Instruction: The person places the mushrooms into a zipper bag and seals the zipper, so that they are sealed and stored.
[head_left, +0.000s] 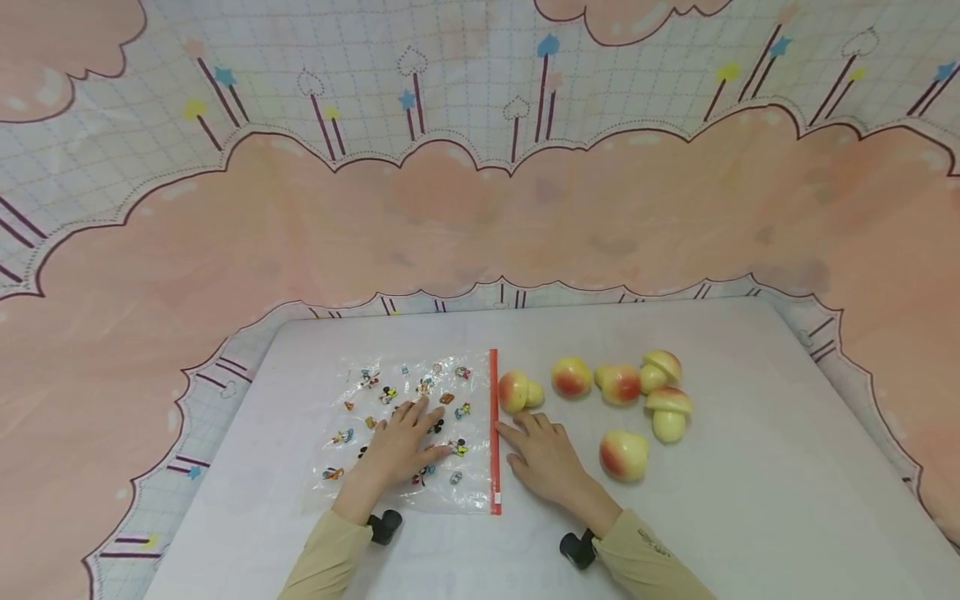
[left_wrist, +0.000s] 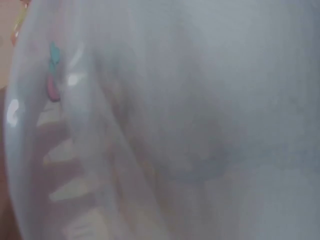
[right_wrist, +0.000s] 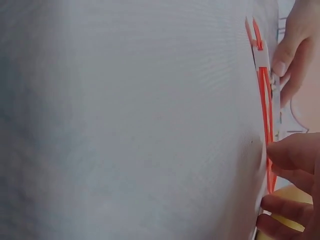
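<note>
A clear plastic zip bag (head_left: pixel 472 487) printed with small cartoon figures lies flat on the white table. Along its right edge runs a red zip strip (head_left: pixel 494 375) with a white slider (right_wrist: pixel 261 57). My left hand (head_left: pixel 397 454) rests on the bag with its fingers spread. Just right of the strip lies my right hand (head_left: pixel 555 462), an outstretched fingertip touching the red edge. In the right wrist view, the right fingers (right_wrist: pixel 295 150) are beside the strip. Blurred plastic fills most of the left wrist view and obscures the left hand.
Several yellow-and-red toy mushrooms lie right of the bag. One mushroom (head_left: pixel 514 392) is close to the strip, above the right hand; another (head_left: pixel 624 456) lies to that hand's right. Two mushrooms (head_left: pixel 670 414) stand farther right. A patterned cloth (head_left: pixel 480 217) hangs behind the table (head_left: pixel 787 483).
</note>
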